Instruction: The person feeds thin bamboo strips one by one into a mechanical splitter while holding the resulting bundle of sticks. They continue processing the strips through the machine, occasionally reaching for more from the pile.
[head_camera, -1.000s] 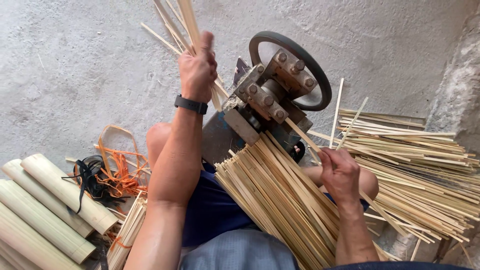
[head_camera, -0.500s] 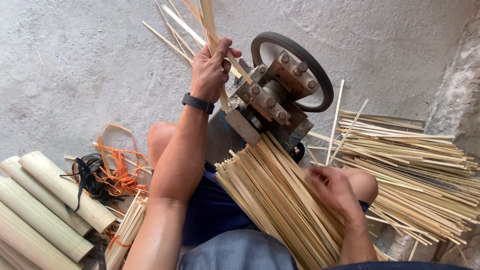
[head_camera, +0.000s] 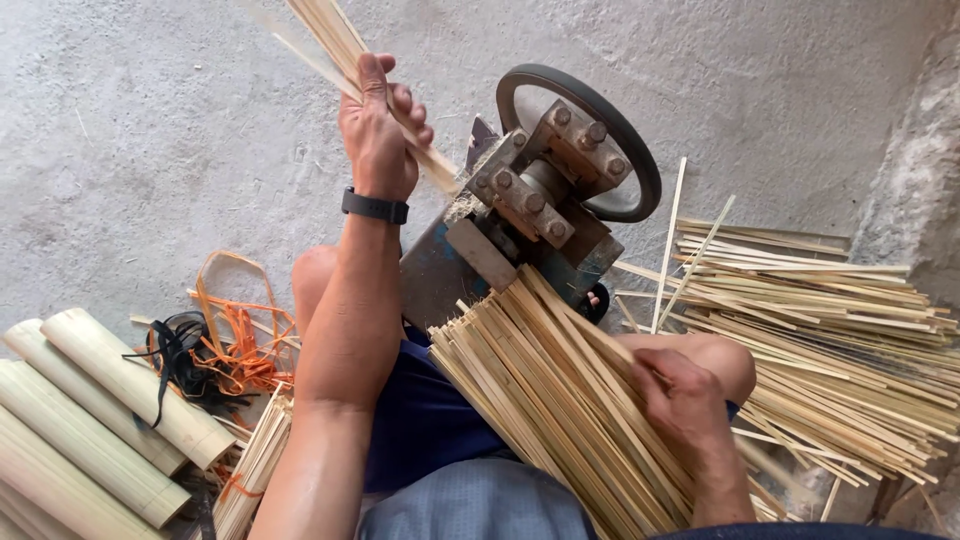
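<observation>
Since a second ago your left hand (head_camera: 378, 135) has shifted slightly toward the machine, and your right hand (head_camera: 688, 400) has dropped from the edge of your knee onto the bundle across your lap.

Your left hand sits in the upper middle of the frame, its grip pressed together around a few thin pale bamboo strips (head_camera: 335, 45) that run up out of the top edge and slant down toward the grey bolted metal machine with the black wheel (head_camera: 560, 180). Your right hand, at the lower right, lies on the thick bundle of flat tan bamboo slats (head_camera: 540, 400); its fingers curl over the top slats, though I cannot tell whether they pinch one or only rest there.

These strips look light, stiff along their length but springy, and likely to snap or splinter if bent hard. Their edges may be sharp, so hold them across the flat faces, close to the machine, where they flex least.

A loose heap of split bamboo sticks (head_camera: 830, 310) lies at the right, pale green half-round bamboo sections (head_camera: 90, 420) at the lower left, and a tangle of orange and black cord (head_camera: 225, 345) beside them on the concrete floor (head_camera: 150, 130).
</observation>
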